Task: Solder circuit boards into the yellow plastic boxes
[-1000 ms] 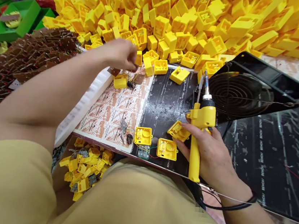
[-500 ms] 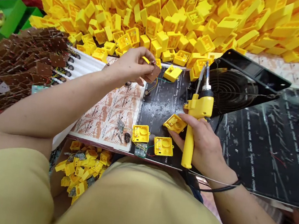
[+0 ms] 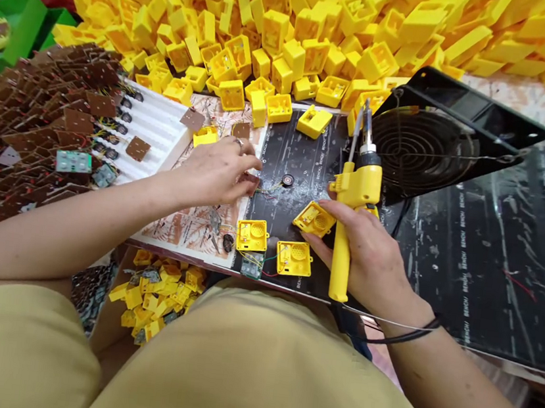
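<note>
My right hand (image 3: 370, 259) is wrapped round a yellow soldering gun (image 3: 346, 239), its metal tip pointing up and away. The thumb and a finger of that hand also pinch an open yellow casing (image 3: 314, 219). My left hand (image 3: 221, 171) holds a brown circuit board (image 3: 249, 184) at its fingertips, low over the bench; thin wires run from there to a small round black speaker (image 3: 288, 181). Near the front edge lie two more open casings, one (image 3: 251, 235) beside a green board (image 3: 252, 264), the other (image 3: 294, 259) to its right.
Yellow casings (image 3: 291, 54) are heaped across the back. A black fan (image 3: 408, 148) stands behind the soldering gun. Brown boards (image 3: 39, 116) pile up at the left beside a white ridged tray (image 3: 156, 117). A green bin (image 3: 12, 33) is far left; more casings (image 3: 162, 290) lie below the front edge.
My left hand has moved down and to the left with the brown board, and the speaker now lies on the black surface. My right hand keeps its hold. The view has shifted slightly.
</note>
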A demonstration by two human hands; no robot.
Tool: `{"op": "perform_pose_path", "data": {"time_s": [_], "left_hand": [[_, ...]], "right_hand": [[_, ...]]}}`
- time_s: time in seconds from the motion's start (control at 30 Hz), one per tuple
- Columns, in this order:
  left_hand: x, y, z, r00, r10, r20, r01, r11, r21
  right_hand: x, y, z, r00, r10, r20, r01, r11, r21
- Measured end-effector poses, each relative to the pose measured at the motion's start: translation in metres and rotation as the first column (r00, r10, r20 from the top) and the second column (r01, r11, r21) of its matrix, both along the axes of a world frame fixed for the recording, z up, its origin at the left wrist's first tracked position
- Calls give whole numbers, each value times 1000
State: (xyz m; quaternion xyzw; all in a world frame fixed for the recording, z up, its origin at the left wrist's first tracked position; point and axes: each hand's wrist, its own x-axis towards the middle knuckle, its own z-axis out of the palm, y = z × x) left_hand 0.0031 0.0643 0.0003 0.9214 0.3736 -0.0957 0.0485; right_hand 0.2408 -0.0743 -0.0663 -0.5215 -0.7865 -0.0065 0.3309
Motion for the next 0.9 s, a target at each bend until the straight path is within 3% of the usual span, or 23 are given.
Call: {"op": "perform_pose_path", "data": {"time_s": [0.1, 0.3, 0.43, 0.6, 0.73, 0.9], "left_hand": [[8, -3, -6, 980, -195, 42, 195, 981, -17], [10, -4, -22, 950, -282, 135, 270, 958, 98], [12, 1, -28, 938, -318, 139, 312, 948, 65], [12, 6, -38, 934, -288, 209, 292, 956, 14], [14, 3, -41, 898, -197, 395, 237, 970, -55], [31, -5, -37, 834, -63, 549, 235, 939, -250]], "right_hand": [[0, 0, 2, 1000, 0, 6, 0, 1000, 4], [2, 2, 1, 999, -8, 41, 7, 999, 36], [1, 2, 1, 998, -26, 60, 23, 999, 47], [0, 3, -2, 997, -34, 66, 29, 997, 70], [-1, 6, -1, 996, -50, 73, 45, 996, 76], [11, -14, 24, 998, -51, -27, 55, 978, 202]]}}
